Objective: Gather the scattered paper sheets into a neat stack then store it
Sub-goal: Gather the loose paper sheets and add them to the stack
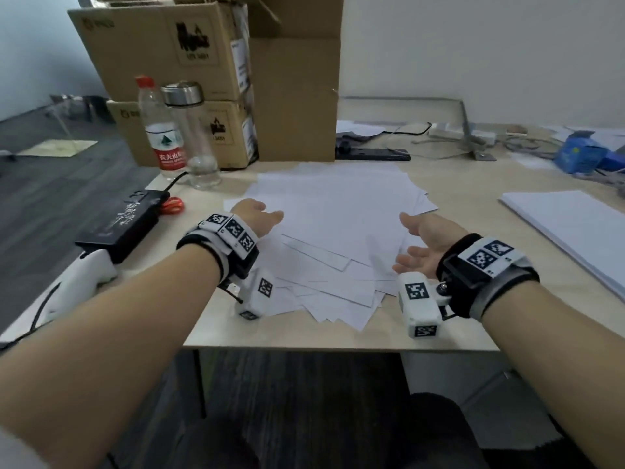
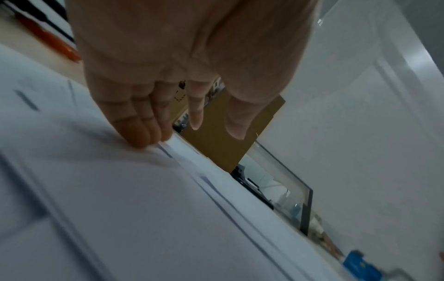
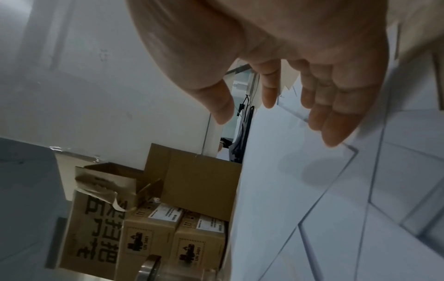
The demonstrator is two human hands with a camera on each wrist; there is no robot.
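Several white paper sheets [image 1: 331, 231] lie fanned and overlapping in the middle of the desk. My left hand [image 1: 257, 218] is at the pile's left edge, its straight fingers [image 2: 141, 133] pressing down on the sheets [image 2: 120, 199]. My right hand [image 1: 419, 242] is at the pile's right side, palm turned inward, fingers spread. In the right wrist view its fingers [image 3: 334, 121] hover just over the sheets [image 3: 312, 190] and hold nothing.
Cardboard boxes [image 1: 203, 72] stand at the back left, with a plastic water bottle [image 1: 162, 130] and a glass bottle [image 1: 196, 137] before them. A black case [image 1: 125, 225] and red scissors [image 1: 173, 204] lie left. A neat paper stack [image 1: 575, 231] lies right; cables and a blue box [image 1: 581, 157] behind.
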